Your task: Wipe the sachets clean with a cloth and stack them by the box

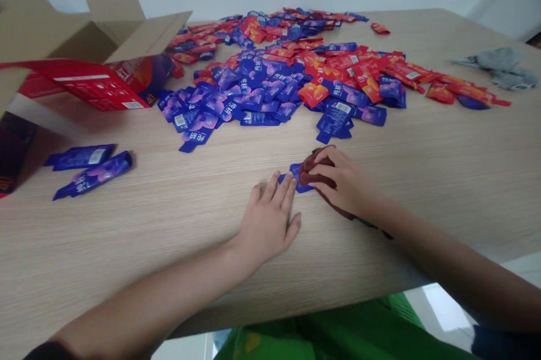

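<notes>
My left hand [270,219] lies flat on the wooden table [169,236], fingers stretched out, fingertips pressing the edge of a blue sachet [295,173]. My right hand [340,180] is closed around a dark red cloth [311,165] and holds it down on the same sachet, covering most of it. A tail of the cloth shows under my right wrist. A big heap of blue sachets [253,95] and red sachets [359,70] spreads over the far half of the table.
An open cardboard box [84,33] stands at the back left with a red printed carton [97,87] lying against it. Two blue sachets [91,168] lie apart at the left. A grey cloth [501,64] sits at the far right. The table's front edge runs just below my arms.
</notes>
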Motion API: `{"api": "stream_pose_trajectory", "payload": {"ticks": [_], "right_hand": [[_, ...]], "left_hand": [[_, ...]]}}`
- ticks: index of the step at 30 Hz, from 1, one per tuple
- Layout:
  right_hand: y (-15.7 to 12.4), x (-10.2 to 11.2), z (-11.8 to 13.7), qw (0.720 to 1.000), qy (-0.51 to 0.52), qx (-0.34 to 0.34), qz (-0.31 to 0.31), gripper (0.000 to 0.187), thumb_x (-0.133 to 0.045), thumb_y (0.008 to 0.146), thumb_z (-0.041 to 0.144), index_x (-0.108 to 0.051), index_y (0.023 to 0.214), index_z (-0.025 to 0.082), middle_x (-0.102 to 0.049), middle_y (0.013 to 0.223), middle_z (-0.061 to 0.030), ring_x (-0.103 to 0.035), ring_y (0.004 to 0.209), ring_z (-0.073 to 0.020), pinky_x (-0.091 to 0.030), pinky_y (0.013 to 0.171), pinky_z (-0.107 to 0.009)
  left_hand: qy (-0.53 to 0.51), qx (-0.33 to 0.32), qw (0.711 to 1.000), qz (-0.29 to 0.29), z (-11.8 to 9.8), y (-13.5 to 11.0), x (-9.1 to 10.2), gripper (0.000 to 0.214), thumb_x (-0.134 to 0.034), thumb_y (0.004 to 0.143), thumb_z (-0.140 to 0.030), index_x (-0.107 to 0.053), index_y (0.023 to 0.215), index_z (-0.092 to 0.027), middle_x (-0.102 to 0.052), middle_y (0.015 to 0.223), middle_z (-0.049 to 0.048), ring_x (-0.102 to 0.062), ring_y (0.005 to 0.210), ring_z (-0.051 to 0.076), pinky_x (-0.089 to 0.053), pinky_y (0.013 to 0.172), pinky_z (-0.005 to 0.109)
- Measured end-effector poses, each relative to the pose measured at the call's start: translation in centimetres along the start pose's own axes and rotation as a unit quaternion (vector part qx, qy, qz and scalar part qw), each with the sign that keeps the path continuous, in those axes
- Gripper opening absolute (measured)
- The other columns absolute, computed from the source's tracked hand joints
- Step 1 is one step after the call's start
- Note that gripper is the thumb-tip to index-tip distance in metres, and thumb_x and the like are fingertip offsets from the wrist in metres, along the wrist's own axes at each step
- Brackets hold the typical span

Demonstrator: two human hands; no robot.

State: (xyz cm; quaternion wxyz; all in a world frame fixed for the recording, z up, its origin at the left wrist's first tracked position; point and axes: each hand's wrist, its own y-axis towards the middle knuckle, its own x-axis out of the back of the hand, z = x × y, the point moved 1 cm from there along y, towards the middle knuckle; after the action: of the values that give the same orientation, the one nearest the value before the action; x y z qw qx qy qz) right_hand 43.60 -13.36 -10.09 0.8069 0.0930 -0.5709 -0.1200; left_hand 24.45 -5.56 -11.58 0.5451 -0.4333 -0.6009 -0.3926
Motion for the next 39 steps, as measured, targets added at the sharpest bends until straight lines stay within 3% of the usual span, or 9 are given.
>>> {"api": "stream_pose_trajectory", "payload": {"ticks": [6, 14, 17, 20, 24, 26, 32, 39], "right_hand": [[-1.6, 0.8, -2.6, 0.998, 0.036, -0.044, -0.039, 0.010, -0.062, 0.084, 0.027, -0.069, 0.088, 0.022, -0.057, 0.109, -0.0091, -0.058, 0.104, -0.0258, -0.051, 0.089, -0.043], [-2.7, 2.6, -5.8, 0.992, 0.000, -0.123, -0.001, 0.010, -0.062, 0.083, 0.031, -0.069, 0.083, 0.025, -0.058, 0.103, -0.0072, -0.061, 0.096, -0.0263, -0.053, 0.085, -0.045], [-2.0, 3.6, -4.9, 0.992, -0.009, -0.119, -0.040, 0.011, -0.062, 0.083, 0.030, -0.070, 0.088, 0.024, -0.059, 0.106, -0.0079, -0.061, 0.098, -0.0266, -0.052, 0.086, -0.044], [-1.0, 3.5, -2.5, 0.995, 0.012, -0.065, -0.075, 0.014, -0.062, 0.084, 0.029, -0.070, 0.093, 0.023, -0.060, 0.108, -0.0085, -0.060, 0.100, -0.0254, -0.052, 0.085, -0.042], [-0.1, 1.6, 0.5, 0.998, -0.006, 0.055, -0.002, 0.015, -0.059, 0.087, 0.025, -0.071, 0.096, 0.022, -0.060, 0.109, -0.0094, -0.058, 0.098, -0.0242, -0.051, 0.081, -0.040], [-0.1, 0.8, 1.0, 0.996, -0.037, 0.070, 0.036, 0.016, -0.058, 0.087, 0.023, -0.071, 0.098, 0.022, -0.059, 0.111, -0.0098, -0.057, 0.098, -0.0247, -0.051, 0.080, -0.041], [-1.6, 1.4, -1.0, 0.997, -0.064, 0.005, 0.032, 0.015, -0.059, 0.086, 0.020, -0.071, 0.094, 0.023, -0.058, 0.117, -0.0083, -0.056, 0.106, -0.0269, -0.050, 0.084, -0.042], [-2.9, 2.6, -4.4, 0.996, -0.024, -0.074, 0.039, 0.012, -0.061, 0.082, 0.023, -0.072, 0.088, 0.024, -0.060, 0.108, -0.0066, -0.059, 0.097, -0.0250, -0.051, 0.085, -0.044]], "left_hand": [[0.001, 0.002, 1.000, 0.002, 0.0, 0.1, 0.0, 0.064, -0.033, 0.096, -0.041, -0.030, 0.150, -0.008, -0.024, 0.159, 0.0131, -0.023, 0.145, 0.035, -0.033, 0.103, 0.055], [0.005, 0.003, 1.000, -0.006, 0.0, 0.0, 0.0, 0.064, -0.035, 0.095, -0.040, -0.030, 0.150, -0.008, -0.024, 0.159, 0.0125, -0.025, 0.145, 0.035, -0.034, 0.102, 0.054], [0.006, 0.001, 1.000, -0.006, 0.1, 0.0, 0.0, 0.064, -0.034, 0.096, -0.041, -0.029, 0.151, -0.009, -0.023, 0.159, 0.0115, -0.025, 0.145, 0.035, -0.034, 0.102, 0.053], [0.009, -0.002, 1.000, -0.001, 0.1, 0.0, 0.0, 0.064, -0.034, 0.096, -0.041, -0.028, 0.151, -0.010, -0.023, 0.159, 0.0111, -0.025, 0.145, 0.034, -0.034, 0.102, 0.054], [0.017, -0.003, 1.000, 0.000, 0.1, 0.1, -0.1, 0.064, -0.034, 0.096, -0.043, -0.030, 0.150, -0.009, -0.024, 0.159, 0.0117, -0.024, 0.145, 0.035, -0.033, 0.103, 0.054], [0.019, -0.003, 1.000, -0.001, 0.1, 0.0, -0.2, 0.064, -0.033, 0.096, -0.044, -0.030, 0.150, -0.008, -0.024, 0.159, 0.0116, -0.023, 0.145, 0.034, -0.033, 0.103, 0.055], [0.017, 0.001, 1.000, -0.001, 0.1, 0.0, -0.3, 0.064, -0.034, 0.096, -0.043, -0.028, 0.151, -0.011, -0.022, 0.160, 0.0101, -0.023, 0.146, 0.034, -0.034, 0.103, 0.054], [0.014, 0.000, 1.000, 0.000, 0.0, 0.1, 0.0, 0.064, -0.036, 0.095, -0.041, -0.028, 0.151, -0.011, -0.022, 0.160, 0.0098, -0.024, 0.145, 0.034, -0.035, 0.102, 0.055]]}}
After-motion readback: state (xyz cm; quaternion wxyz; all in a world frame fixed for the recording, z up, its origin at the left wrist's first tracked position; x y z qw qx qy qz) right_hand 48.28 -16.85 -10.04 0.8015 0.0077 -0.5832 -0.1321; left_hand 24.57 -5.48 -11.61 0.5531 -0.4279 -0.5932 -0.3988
